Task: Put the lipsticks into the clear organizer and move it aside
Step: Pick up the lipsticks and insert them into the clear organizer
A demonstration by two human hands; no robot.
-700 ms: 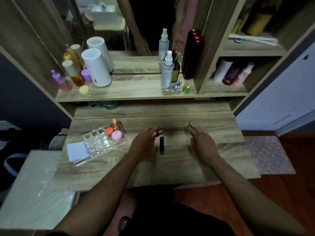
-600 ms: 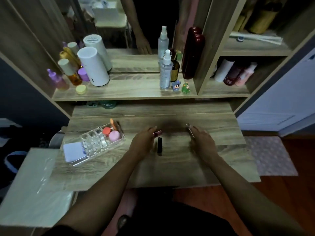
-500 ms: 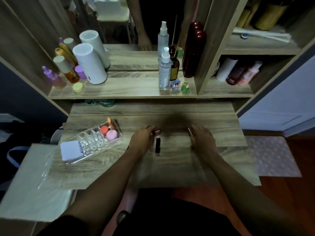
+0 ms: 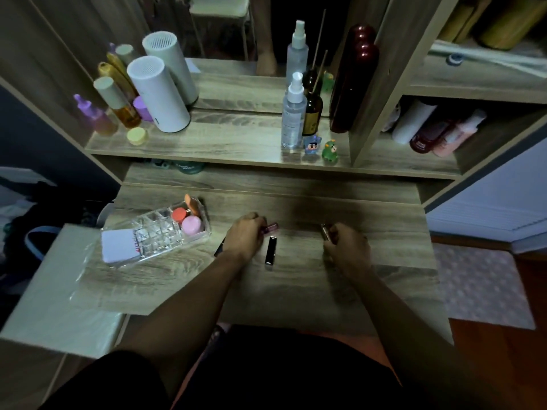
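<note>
Left hand (image 4: 247,232) closed around a pink lipstick (image 4: 271,228), its tip poking out toward the middle. Right hand (image 4: 347,247) closed around a brownish metallic lipstick (image 4: 325,232), the end showing above the fingers. Both hands low, at or just over the surface (image 4: 384,220). A black lipstick (image 4: 271,250) lies loose between the hands, nearer the left. A dark sliver under the left wrist may be a fourth tube; cannot tell.

Clear organizer (image 4: 157,232) sits to the left, angled, near the surface edge. Front cells look empty; back end holds a coral round piece, a pink round piece and an orange stick. A white card rests on its near end.

Judgement: pickup step; nothing loaded yet from these hands. To do it well, carry the left tube over first, stand it upright in an empty small cell, then pass the right one across.

Obstructions: the white card covers the near cells, so aim for the middle rows. The organizer is close to the left edge; steady it while loading. Shelf bottles stand well apart, no interference.
</note>
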